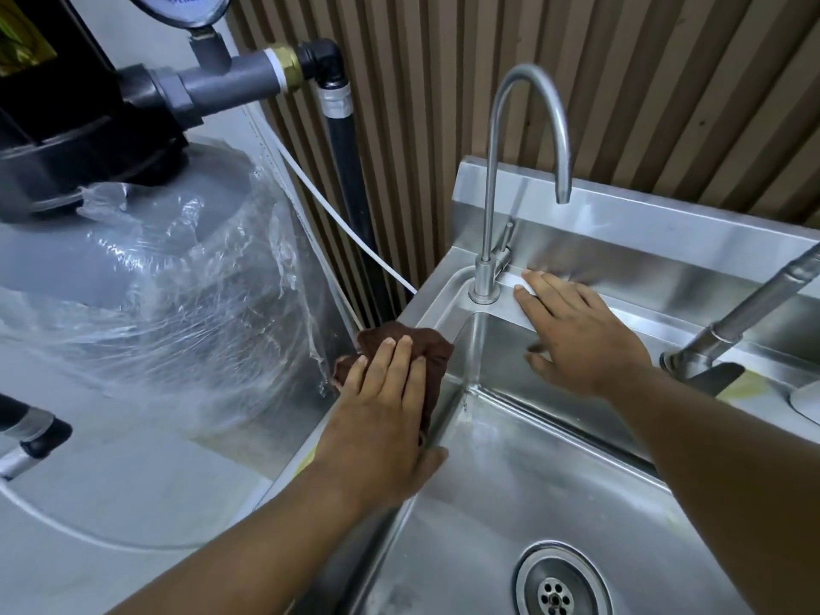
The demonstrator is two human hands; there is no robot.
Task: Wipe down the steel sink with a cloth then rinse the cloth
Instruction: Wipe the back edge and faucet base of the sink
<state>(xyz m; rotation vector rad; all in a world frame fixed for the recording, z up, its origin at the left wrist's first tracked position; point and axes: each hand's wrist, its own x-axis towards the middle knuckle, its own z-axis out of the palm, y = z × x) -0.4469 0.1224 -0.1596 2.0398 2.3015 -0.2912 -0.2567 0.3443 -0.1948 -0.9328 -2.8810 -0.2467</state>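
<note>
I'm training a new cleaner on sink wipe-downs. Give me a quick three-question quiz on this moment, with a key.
1. True or false: the brown cloth lies in the basin beside the drain.
2. Which hand presses on the cloth? A) left hand B) right hand C) both
3. Fill in: the right hand lies flat on the sink's back ledge, just right of the base of the gooseneck ____.

Key
1. False: it sits on the left rim of the sink.
2. A
3. faucet
</note>
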